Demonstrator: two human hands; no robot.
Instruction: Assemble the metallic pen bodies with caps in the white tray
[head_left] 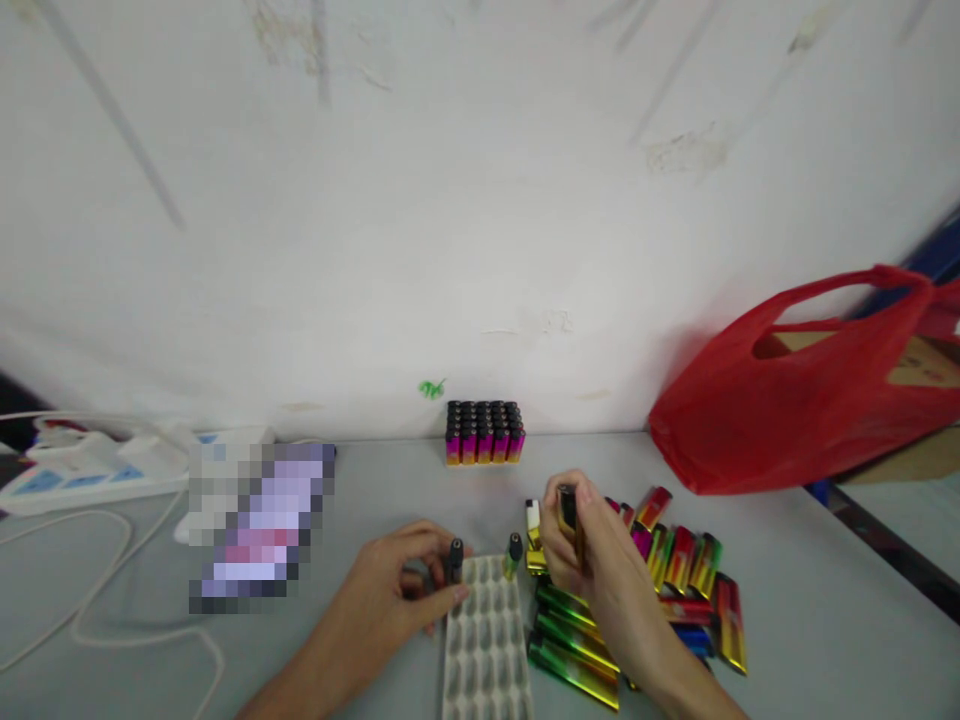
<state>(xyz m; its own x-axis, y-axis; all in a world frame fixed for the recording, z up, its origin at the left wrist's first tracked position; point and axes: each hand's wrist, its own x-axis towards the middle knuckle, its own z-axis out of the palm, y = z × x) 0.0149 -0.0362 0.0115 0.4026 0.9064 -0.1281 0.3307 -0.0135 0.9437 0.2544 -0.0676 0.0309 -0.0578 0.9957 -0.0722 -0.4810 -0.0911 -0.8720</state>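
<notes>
A pale tray (486,640) with rows of slots lies in front of me. At its far left corner a black-topped lighter (456,553) stands upright, with the thumb and fingers of my left hand (409,580) closed around it. A second lighter (513,556), green and gold with a black top, stands in the far right corner slot. Right of the tray, my right hand (589,540) is raised and wrapped round another lighter (568,510), whose dark top shows between the fingers. Beneath and beside this hand lie loose metallic lighters (574,672) in green, gold, red and blue.
Against the wall stands a tight block of purple-orange lighters (485,435). A red plastic bag (750,420) with cardboard inside sits at the right. On the left are a blurred-out phone (262,530), a power strip (90,475) and a white cable (135,636).
</notes>
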